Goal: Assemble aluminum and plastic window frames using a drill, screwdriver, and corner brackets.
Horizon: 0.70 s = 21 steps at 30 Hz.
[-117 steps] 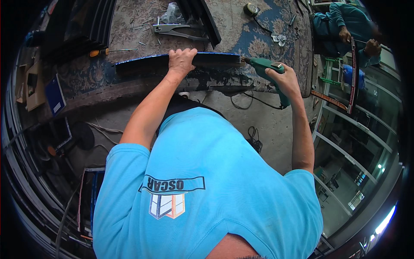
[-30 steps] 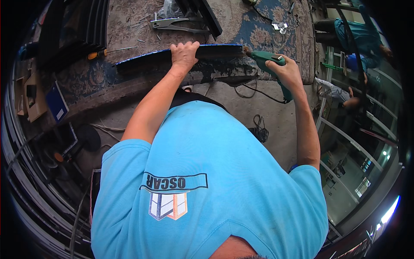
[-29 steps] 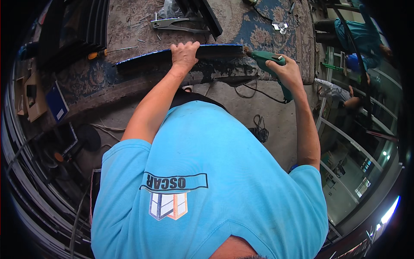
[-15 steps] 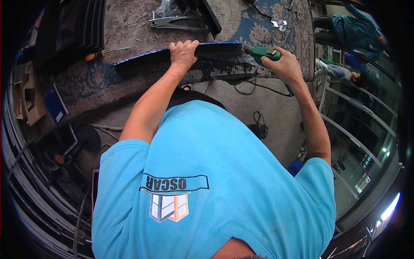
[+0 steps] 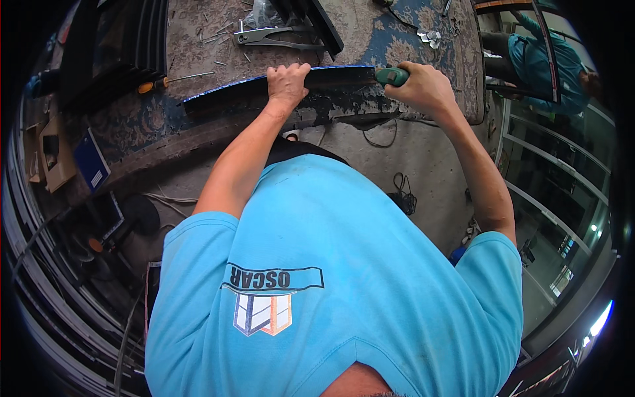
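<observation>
A long dark profile [image 5: 340, 77] with a blue film along its far edge lies across the near side of the carpet-covered bench. My left hand [image 5: 288, 85] is closed over it near its middle, knuckles up. At the profile's right end, my right hand [image 5: 424, 87] is wrapped round a green power tool [image 5: 393, 75], likely a drill. Its tip is hard to make out and seems close to the profile's end; I cannot tell whether they touch. Beyond the profile lies a grey plier-like hand tool [image 5: 278, 37] with two long handles.
Left of the profile rests a screwdriver [image 5: 153, 85] with an orange handle. Several small metal pins lie behind it. Stacked black profiles [image 5: 122, 53] stand at the far left. A cable [image 5: 380, 135] hangs below the bench. At right, a co-worker [image 5: 532, 63] is beside a dark frame [image 5: 554, 59].
My right hand has turned the green tool, so its back end now faces me more. My left hand keeps its hold. A dark frame has appeared by the co-worker at right.
</observation>
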Available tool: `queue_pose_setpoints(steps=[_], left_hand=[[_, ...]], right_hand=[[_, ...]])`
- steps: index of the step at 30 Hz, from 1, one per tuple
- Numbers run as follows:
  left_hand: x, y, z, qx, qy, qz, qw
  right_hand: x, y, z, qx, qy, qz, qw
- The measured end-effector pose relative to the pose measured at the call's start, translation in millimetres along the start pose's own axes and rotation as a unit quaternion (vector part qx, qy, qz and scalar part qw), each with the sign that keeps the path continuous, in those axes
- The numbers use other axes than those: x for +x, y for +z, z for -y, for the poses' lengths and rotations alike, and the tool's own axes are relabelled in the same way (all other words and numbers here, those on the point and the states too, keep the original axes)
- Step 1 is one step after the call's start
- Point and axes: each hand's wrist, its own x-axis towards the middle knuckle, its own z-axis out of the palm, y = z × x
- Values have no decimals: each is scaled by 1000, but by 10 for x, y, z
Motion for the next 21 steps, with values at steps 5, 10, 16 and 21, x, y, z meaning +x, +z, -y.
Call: queue_pose_setpoints(steps=[5,10,16,21], left_hand=[[9,-23,-3,10,5,4,1000],[-75,-73,91,4,21,12,1000],[-275,-545,555,47,-61,84,994],[-360,-467,695,30,-57,101,993]], right_hand=[[302,-149,-714,374,138,100,912],[17,155,-786,415,188,71,887],[-187,224,-709,376,166,21,911],[-259,52,-626,365,145,31,919]])
